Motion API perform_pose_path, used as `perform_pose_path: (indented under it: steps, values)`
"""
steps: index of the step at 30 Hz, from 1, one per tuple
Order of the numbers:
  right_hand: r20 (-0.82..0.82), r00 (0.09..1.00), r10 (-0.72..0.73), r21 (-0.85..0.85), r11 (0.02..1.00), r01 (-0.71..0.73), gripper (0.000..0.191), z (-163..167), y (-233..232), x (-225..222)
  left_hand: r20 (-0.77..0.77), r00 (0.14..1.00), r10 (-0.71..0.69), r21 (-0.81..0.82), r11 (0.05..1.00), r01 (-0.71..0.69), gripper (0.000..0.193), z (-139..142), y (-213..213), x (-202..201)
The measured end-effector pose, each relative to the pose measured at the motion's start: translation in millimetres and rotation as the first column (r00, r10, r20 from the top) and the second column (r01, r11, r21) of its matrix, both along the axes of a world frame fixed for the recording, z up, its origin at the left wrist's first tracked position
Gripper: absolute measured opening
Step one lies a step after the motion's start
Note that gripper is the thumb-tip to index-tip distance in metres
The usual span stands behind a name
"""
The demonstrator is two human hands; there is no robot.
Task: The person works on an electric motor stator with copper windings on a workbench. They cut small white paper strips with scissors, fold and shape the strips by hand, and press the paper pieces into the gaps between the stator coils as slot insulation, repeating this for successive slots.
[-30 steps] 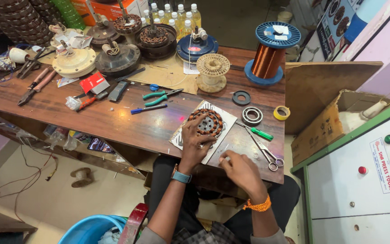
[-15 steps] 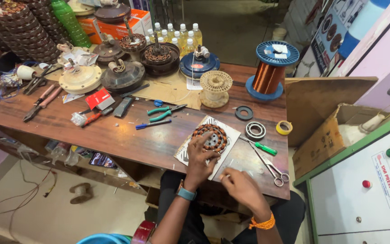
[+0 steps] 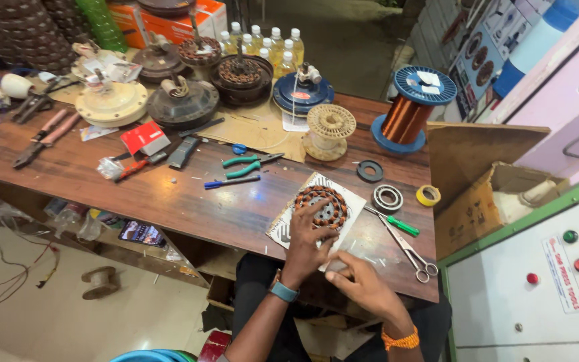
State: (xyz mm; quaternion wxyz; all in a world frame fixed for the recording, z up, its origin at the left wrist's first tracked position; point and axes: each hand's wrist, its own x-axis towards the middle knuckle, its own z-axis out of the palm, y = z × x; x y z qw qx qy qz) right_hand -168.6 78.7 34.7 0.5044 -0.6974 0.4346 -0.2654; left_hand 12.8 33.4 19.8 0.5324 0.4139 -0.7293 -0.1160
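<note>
L hand [image 3: 307, 236] lies spread, fingers open, on the round copper-wound stator [image 3: 322, 206], pressing it flat rather than gripping; stator sits on a pale sheet [image 3: 295, 218] near the front edge of the wooden bench [image 3: 169, 194]. R hand [image 3: 363, 285] is just beside it at the sheet's near corner, fingers curled and pinched together; can't tell what, if anything, is between them. Close by on the R side: scissors [image 3: 410, 249] and a green-handled screwdriver [image 3: 397, 222], both w/in easy reach of the R hand, plus a bearing ring [image 3: 388, 198], a black ring [image 3: 370, 171] and a yellow tape roll [image 3: 427, 195]. Behind the stator: green-handled pliers [image 3: 248, 164], a blue pen [image 3: 231, 181], an empty cream spool [image 3: 330, 131] and a blue spool of copper wire [image 3: 411, 110]. Further back & L: fan motor housings [image 3: 182, 104], a row of small bottles [image 3: 263, 40], a red box [image 3: 145, 139], heavy cutters [image 3: 45, 136]. A cardboard box [image 3: 487, 201] stands R of the bench, next to a cabinet w/ coloured buttons [image 3: 557, 281]. Nothing lies on top of the stator except the L hand, which hides its near half.
</note>
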Motion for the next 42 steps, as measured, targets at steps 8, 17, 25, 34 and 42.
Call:
perform_pose_path:
  steps: [8, 17, 25, 34, 42]
  values:
    - [-0.367, 0.806, -0.464, -0.180, 0.886, 0.428, 0.056, 29, -5, 6, -0.044, 0.999, 0.021, 0.067, 0.998, -0.018, 0.019, 0, 0, -3]
    - [0.073, 0.985, -0.154, -0.010, 0.988, 0.155, 0.041, 11, 0, -1, -0.045, 0.998, 0.035, 0.103, 0.994, -0.030, 0.017, -1, -2, -6]
    - [0.064, 0.782, -0.620, -0.277, 0.742, 0.611, 0.023, 17, -4, -28, -0.009, 0.999, 0.033, 0.128, 0.991, -0.032, 0.021, 3, 1, -10]
    - [-0.018, 0.933, -0.359, -0.810, 0.552, 0.197, 0.033, 44, -19, -8, 0.065, 0.997, 0.046, 0.093, 0.994, -0.052, 0.020, 0, 0, -10]
    - [-0.088, 0.888, -0.452, -0.580, 0.747, 0.323, 0.026, 36, -29, 10, 0.050, 0.997, 0.054, 0.059, 0.997, -0.057, 0.015, -3, -3, -10]
